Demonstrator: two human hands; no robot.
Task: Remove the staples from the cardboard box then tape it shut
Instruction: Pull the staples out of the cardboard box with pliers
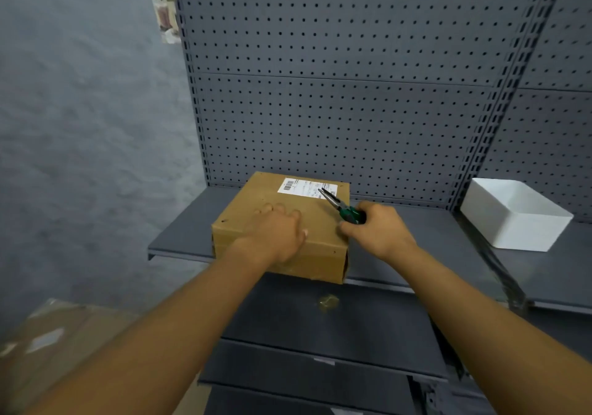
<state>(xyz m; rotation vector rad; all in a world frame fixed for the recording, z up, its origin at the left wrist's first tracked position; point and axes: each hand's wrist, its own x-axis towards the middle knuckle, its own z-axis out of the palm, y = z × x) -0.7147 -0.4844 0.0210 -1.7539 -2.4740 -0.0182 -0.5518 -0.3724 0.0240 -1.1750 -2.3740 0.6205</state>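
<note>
Grey pegboard [336,94] backs a grey metal shelf [185,232] that carries the box [253,200], which sits a little below the picture's middle with its near edge overhanging the shelf's front lip. The box is brown cardboard, closed, turned slightly so one corner points toward 11 o'clock. A white label [301,187] with a barcode lies on its top near the far edge.

The left hand [275,232] rests flat on the box top, palm down, fingers straight and spread toward 12 o'clock, thumb lying along the near edge. Nothing is held in it.

The right hand [374,228] is at 3 o'clock of the box, just beside its right edge, fingers curled round the green handles of the pliers [339,206]. The pliers' long metal nose points toward 10 o'clock and its tip lies over the right end of the label; whether the tip touches the cardboard I cannot tell. The nose looks closed or nearly so.

Both forearms reach in from the bottom corners of the picture.

On a lower shelf [320,325] at 6 o'clock of the box lies a small crumpled scrap [328,301], yellowish and blurred. At 3 o'clock, well apart from the box, a white tub [512,216] stands on the next shelf bay. At 8 o'clock, a blurred carton [48,344] sits low in the corner. A small poster [165,7] hangs on the wall at 11 o'clock.
</note>
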